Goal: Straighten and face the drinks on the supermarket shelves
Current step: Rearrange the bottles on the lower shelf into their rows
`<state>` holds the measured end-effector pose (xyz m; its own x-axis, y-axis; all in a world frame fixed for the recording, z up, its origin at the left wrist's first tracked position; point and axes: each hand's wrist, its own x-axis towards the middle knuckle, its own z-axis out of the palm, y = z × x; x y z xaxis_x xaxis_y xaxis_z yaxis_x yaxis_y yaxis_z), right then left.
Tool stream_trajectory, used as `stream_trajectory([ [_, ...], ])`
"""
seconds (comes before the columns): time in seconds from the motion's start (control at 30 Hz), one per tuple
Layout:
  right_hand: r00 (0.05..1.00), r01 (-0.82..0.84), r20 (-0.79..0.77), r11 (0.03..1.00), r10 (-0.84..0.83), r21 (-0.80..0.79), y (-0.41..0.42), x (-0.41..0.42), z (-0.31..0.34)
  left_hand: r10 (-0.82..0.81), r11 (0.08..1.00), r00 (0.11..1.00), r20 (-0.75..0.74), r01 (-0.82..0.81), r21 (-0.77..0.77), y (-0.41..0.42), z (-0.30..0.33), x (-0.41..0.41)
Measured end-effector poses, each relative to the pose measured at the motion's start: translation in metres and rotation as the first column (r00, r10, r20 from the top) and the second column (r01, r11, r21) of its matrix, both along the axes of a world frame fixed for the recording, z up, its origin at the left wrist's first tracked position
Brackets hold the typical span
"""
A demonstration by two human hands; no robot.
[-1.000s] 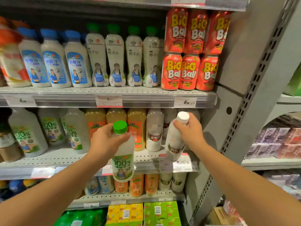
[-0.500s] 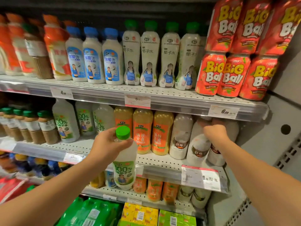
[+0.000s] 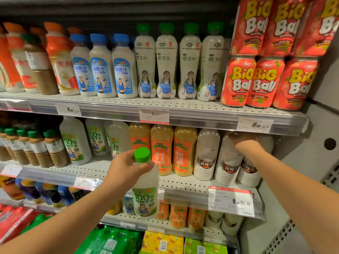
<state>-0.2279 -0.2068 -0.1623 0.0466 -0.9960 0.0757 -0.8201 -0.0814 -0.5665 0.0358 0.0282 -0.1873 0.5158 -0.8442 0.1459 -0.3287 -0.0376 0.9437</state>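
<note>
Okay, I've got the left hand [image 3: 126, 168] out in front of the middle shelf [image 3: 183, 186], fingers wrapped round the neck of a green-capped coconut water bottle [image 3: 145, 191], thumb tucked just under the cap. The bottle hangs upright, off the shelf, near me, its "100%" label facing my way. Far left on that shelf I see three more of the same bottles [image 3: 77, 142] standing together (labels mostly forward, the rightmost partly hidden behind my hand).

Over on the right, the right hand [image 3: 244, 142] is reached deep under the upper shelf [image 3: 201, 116], resting on top of a white coconut milk bottle [image 3: 228, 162] in the row at the far right end. I see only the back of it, so I can't tell whether the fingers are curled round the cap or just lying on it. Two more white bottles flank it, one each side, touching or nearly so.

Between my two hands stand three orange mango drinks [image 3: 162, 149], upright, labels forward.

Above, red Big Ball cans [image 3: 264, 81] are stacked two high at the right end
</note>
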Motion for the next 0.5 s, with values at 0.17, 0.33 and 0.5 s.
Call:
stream_trajectory([
  [0.17, 0.93, -0.153, 0.23, 0.869, 0.288, -0.47, 0.085, 0.026, -0.054, -0.002, 1.0, 0.999, -0.042, 0.003, 0.01, 0.0, -0.004, -0.001],
  [0.33, 0.682, -0.628, 0.485, 0.778, 0.547, 0.005, 0.195, 0.094, -0.105, -0.03, 0.999, 0.999, -0.039, 0.031, 0.031, 0.004, -0.005, -0.009],
  [0.5, 0.683, -0.549, 0.538, 0.833, 0.494, -0.068, 0.215, 0.137, -0.116, -0.013, 1.0, 0.998, -0.062, 0.013, 0.004, 0.016, -0.004, -0.008],
])
